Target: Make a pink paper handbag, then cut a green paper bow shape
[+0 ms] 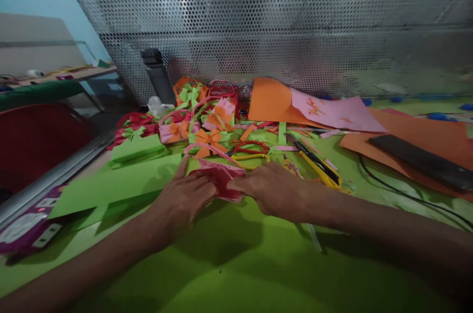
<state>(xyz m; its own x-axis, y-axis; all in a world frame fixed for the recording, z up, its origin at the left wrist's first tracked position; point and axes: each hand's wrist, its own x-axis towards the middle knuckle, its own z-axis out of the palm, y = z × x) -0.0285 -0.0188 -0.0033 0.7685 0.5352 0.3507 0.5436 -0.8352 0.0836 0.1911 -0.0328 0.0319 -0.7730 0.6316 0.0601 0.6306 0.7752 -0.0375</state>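
Both my hands rest on a folded pink paper piece (224, 178) lying on the green table covering (229, 263). My left hand (185, 197) lies on its left part, thumb up, fingers pressed flat on the paper. My right hand (271, 189) pinches its right edge with closed fingers. Just behind the pink piece lie small paper baskets with orange bows (207, 128) and loose pink and yellow paper strips.
Green paper sheets (121, 177) lie at the left. Orange (271, 101) and pink sheets (332, 111) lie at the back right. A yellow-handled cutter (318, 165), a dark flat bar (424, 162) and a black cable (399, 192) sit at the right. A perforated metal screen (281, 22) closes the back.
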